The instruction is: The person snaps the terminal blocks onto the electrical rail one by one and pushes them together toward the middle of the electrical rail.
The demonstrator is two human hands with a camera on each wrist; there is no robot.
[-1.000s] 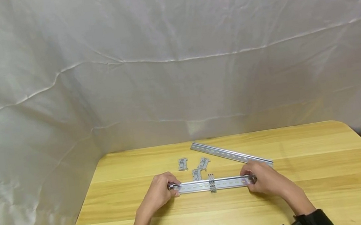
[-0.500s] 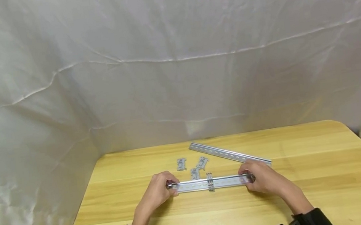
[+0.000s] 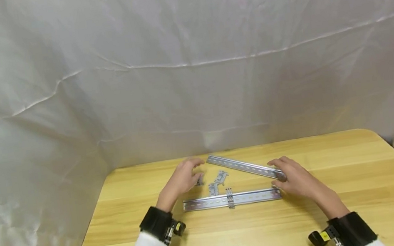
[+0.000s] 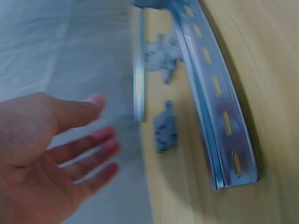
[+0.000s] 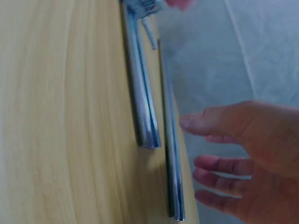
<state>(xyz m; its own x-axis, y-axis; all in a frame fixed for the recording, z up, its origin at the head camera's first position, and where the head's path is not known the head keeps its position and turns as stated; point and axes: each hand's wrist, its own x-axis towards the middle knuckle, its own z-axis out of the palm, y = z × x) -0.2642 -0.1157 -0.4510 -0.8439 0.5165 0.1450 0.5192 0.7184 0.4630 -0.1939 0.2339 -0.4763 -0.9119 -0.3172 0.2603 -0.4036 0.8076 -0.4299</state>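
Observation:
A slotted metal DIN rail (image 3: 204, 203) lies across the table near me, with a few grey terminal blocks (image 3: 230, 198) clipped side by side near its middle. Behind it a second DIN rail (image 3: 241, 165) lies slanted. My left hand (image 3: 182, 180), fingers spread, hovers by a loose grey terminal block (image 4: 165, 128), partly covering it in the head view. My right hand (image 3: 295, 178) is over the right end of the slanted rail; in the right wrist view its relaxed fingers (image 5: 219, 182) stand apart from that rail. Neither hand holds anything.
Two more loose terminal blocks (image 3: 214, 188) lie between the rails, close together. The wooden table (image 3: 257, 232) ends at a pale fabric curtain (image 3: 193, 98) behind and at the sides.
Both hands have let go of the ends of the front rail, which now rests on the table. The left hand moved up toward the loose terminal block, the right toward the slanted rail's end.

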